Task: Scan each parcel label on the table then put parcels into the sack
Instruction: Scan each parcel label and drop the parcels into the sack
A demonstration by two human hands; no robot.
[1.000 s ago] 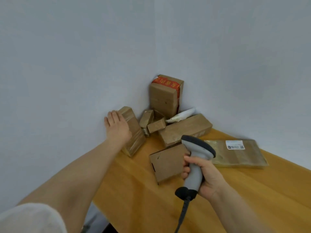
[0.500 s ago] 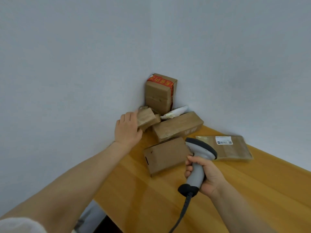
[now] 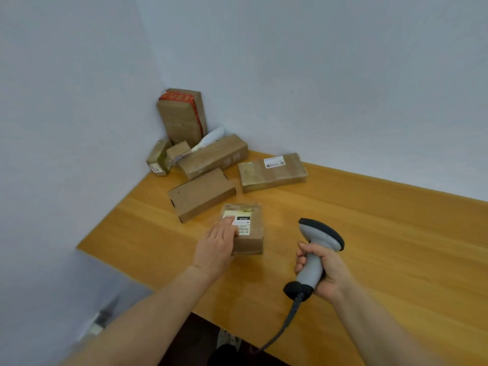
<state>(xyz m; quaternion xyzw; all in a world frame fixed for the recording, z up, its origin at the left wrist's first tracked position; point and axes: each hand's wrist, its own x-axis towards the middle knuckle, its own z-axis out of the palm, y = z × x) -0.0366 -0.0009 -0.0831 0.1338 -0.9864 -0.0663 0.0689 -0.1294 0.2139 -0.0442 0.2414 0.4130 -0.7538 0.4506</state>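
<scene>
Right hand is wrapped tight round the barcode scanner. Left hand lies flat, fingers straight, on the small parcel near the table edge, half covering its label. I'd slide those fingers off before aiming. Count: seven cardboard boxes including this one, one white mailer, one scanner, no sack in view.

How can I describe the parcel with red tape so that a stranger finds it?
Start at the wooden table and go to its far corner. Among the brown parcels piled there, the red-taped parcel alone stands upright, red tape across its top.
</scene>
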